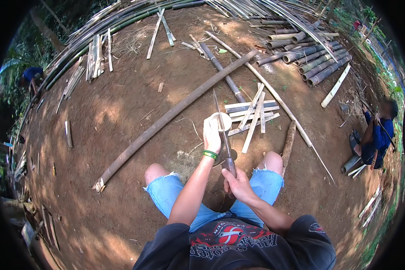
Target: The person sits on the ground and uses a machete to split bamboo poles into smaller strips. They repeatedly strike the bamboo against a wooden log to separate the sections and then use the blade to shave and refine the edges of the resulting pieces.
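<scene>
My left hand (212, 135) is closed around a short piece of bamboo (227, 122), its pale round cut end turned up. In my right hand (239, 185) is the dark handle of a machete, with the fingers wrapped round it. The machete's long blade (227, 143) points away from me and crosses over the bamboo's cut end. How far the edge touches or enters the bamboo, I cannot tell. Just beyond, to the right, split bamboo strips (259, 110) lie crossed in a small pile on the ground.
A long brown bamboo pole (175, 118) lies diagonally ahead, crossing a thinner pole (274, 92). Cut bamboo tubes (321, 67) are stacked at the far right. Long green poles (108, 33) curve along the back left. A person in blue (380, 135) sits at the right; another person (32, 74) bends at the far left.
</scene>
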`<state>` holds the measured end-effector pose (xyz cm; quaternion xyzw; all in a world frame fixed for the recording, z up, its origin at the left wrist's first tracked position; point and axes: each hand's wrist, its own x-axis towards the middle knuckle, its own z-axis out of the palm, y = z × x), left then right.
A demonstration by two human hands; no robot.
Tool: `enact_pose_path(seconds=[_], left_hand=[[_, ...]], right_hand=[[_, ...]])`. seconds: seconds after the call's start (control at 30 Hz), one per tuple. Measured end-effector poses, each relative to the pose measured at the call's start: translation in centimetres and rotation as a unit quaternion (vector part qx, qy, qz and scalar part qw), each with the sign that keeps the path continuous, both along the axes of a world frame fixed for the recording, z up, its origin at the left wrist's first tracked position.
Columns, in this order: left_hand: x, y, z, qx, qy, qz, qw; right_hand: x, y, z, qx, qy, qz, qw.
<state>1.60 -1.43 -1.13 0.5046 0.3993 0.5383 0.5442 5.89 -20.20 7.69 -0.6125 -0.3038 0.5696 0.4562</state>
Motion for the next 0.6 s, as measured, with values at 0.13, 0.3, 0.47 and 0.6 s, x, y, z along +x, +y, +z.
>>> enact_pose_path(seconds=[0.13, 0.3, 0.47, 0.6], left_hand=[[-0.5, -1.1, -0.7, 0.029, 0.058, 0.028, 0.997], [-0.7, -3.1, 0.2, 0.041, 0.066, 0.031, 0.997], [-0.8, -3.5, 0.5, 0.026, 0.071, 0.027, 0.997], [-0.8, -3.2, -0.1, 0.041, 0.086, 0.029, 0.995]], right_hand=[[1.3, 0.3, 5.9, -0.020, 0.119, 0.005, 0.993], [4.5, -0.5, 9.4, -0.054, 0.177, 0.019, 0.982], [5.1, -1.2, 8.1, -0.054, 0.108, 0.068, 0.990], [4.4, -2.0, 5.1, -0.031, 0.053, 0.077, 0.995]])
